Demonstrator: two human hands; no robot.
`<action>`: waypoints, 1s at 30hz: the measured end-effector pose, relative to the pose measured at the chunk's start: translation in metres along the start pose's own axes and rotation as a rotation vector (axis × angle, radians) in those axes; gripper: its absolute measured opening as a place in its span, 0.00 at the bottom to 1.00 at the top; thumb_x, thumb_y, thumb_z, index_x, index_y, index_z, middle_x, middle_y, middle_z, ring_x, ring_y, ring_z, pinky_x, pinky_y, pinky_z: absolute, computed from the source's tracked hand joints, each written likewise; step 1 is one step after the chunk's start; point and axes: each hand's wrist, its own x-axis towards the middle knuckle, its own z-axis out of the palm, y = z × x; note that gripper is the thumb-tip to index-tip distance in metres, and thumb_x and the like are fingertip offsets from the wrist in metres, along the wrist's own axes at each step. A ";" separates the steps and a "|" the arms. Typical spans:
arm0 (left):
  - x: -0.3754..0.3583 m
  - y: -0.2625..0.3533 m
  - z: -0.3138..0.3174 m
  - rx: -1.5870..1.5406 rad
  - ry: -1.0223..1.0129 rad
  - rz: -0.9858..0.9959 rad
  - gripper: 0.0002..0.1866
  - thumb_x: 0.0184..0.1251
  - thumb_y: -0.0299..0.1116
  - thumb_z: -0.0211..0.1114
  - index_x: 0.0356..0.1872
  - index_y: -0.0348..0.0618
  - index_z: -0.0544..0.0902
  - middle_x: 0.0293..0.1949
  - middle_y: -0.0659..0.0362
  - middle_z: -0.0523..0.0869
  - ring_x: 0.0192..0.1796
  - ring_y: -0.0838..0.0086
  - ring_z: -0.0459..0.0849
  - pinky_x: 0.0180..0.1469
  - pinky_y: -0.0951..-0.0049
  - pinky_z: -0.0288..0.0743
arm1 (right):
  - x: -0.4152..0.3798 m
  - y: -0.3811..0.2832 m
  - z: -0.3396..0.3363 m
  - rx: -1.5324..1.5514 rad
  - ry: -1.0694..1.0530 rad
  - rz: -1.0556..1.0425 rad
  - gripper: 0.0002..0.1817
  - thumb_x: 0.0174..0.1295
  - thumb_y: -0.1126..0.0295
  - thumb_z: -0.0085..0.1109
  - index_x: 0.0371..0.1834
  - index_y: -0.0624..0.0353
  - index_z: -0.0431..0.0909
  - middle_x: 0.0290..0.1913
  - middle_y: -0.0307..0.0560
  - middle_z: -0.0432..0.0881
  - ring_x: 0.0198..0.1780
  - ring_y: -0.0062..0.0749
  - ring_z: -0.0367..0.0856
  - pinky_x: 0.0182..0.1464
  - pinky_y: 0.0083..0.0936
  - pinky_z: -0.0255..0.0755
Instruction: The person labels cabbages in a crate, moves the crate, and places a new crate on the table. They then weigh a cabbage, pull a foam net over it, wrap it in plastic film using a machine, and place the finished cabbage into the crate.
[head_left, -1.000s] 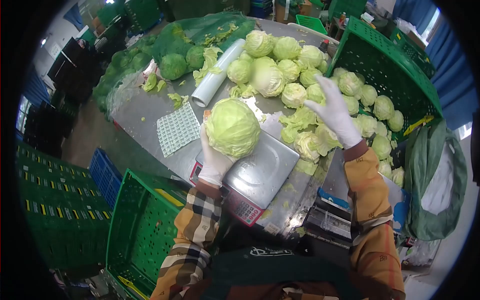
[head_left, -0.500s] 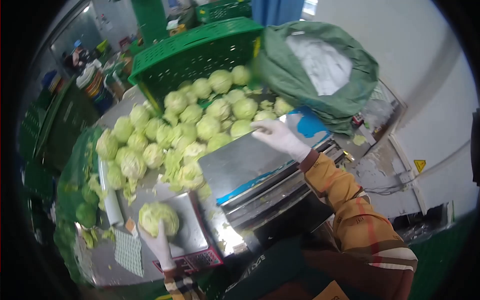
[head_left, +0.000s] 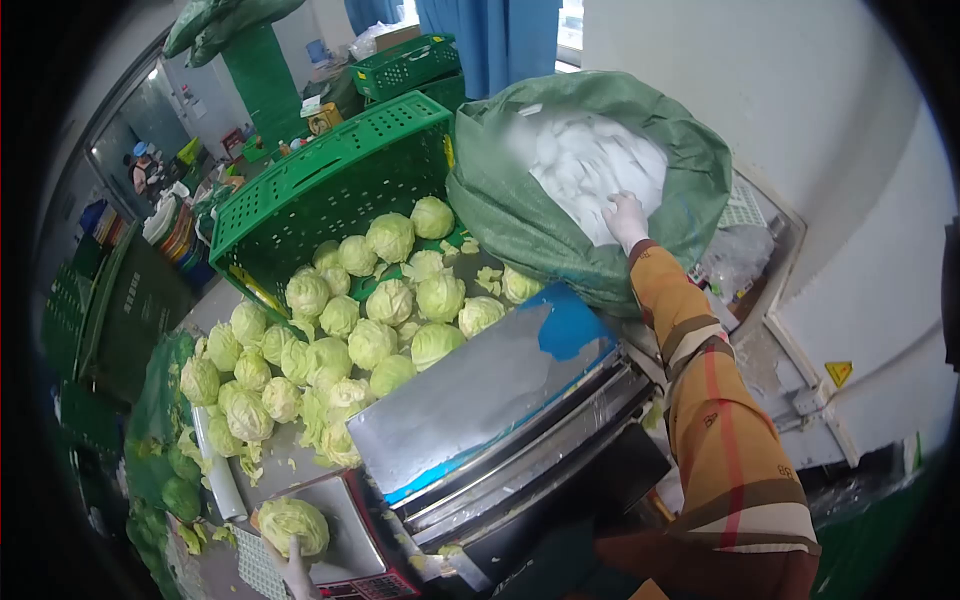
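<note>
My left hand (head_left: 297, 578), in a white glove, grips a pale green cabbage (head_left: 292, 528) from its near side. That cabbage sits over the metal plate of a weighing scale (head_left: 350, 535) at the bottom left. My right hand (head_left: 626, 220), also gloved in white, reaches into a large green sack (head_left: 690, 170). Its fingers lie slightly apart against a heap of soft white pieces (head_left: 585, 160) inside the sack. Between my arms stands a film wrapping machine (head_left: 450, 410) with a metal top and blue edging.
Many loose cabbages (head_left: 372, 343) cover the table behind the scale, some spilling from a tipped green crate (head_left: 330, 165). A white roll (head_left: 222, 470) lies at the left, near green netting (head_left: 150, 430). Another person (head_left: 145, 170) is far back at the left.
My right hand has left the wrapping machine's top and moved up and right into the green sack. My left hand stays on the cabbage. The view has tilted upward.
</note>
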 end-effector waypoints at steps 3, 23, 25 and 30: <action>0.001 -0.001 0.006 0.036 0.049 0.031 0.43 0.66 0.30 0.68 0.77 0.37 0.51 0.73 0.48 0.62 0.71 0.60 0.67 0.70 0.64 0.65 | 0.039 0.017 0.031 -0.071 -0.148 -0.100 0.24 0.58 0.61 0.61 0.60 0.50 0.80 0.61 0.55 0.77 0.65 0.51 0.71 0.66 0.42 0.67; -0.148 0.186 0.292 -0.573 -0.391 0.056 0.18 0.79 0.32 0.52 0.63 0.36 0.72 0.48 0.52 0.86 0.50 0.68 0.86 0.55 0.69 0.79 | -0.027 -0.094 -0.152 2.690 -1.070 -0.123 0.15 0.74 0.69 0.43 0.59 0.63 0.71 0.50 0.48 0.77 0.42 0.31 0.73 0.46 0.31 0.66; -0.155 0.188 0.317 -0.605 -0.534 0.061 0.21 0.82 0.39 0.48 0.67 0.38 0.69 0.56 0.50 0.83 0.55 0.68 0.84 0.58 0.68 0.77 | -0.138 -0.158 -0.155 2.523 -1.305 0.544 0.11 0.72 0.66 0.45 0.50 0.57 0.75 0.37 0.35 0.75 0.31 0.22 0.66 0.36 0.27 0.64; -0.208 0.231 0.317 -0.991 -0.379 0.028 0.25 0.82 0.44 0.43 0.71 0.39 0.64 0.63 0.51 0.75 0.59 0.72 0.77 0.63 0.72 0.70 | -0.316 -0.254 -0.144 1.293 -1.089 -0.234 0.15 0.61 0.81 0.59 0.52 0.62 0.75 0.45 0.42 0.81 0.46 0.23 0.79 0.49 0.21 0.74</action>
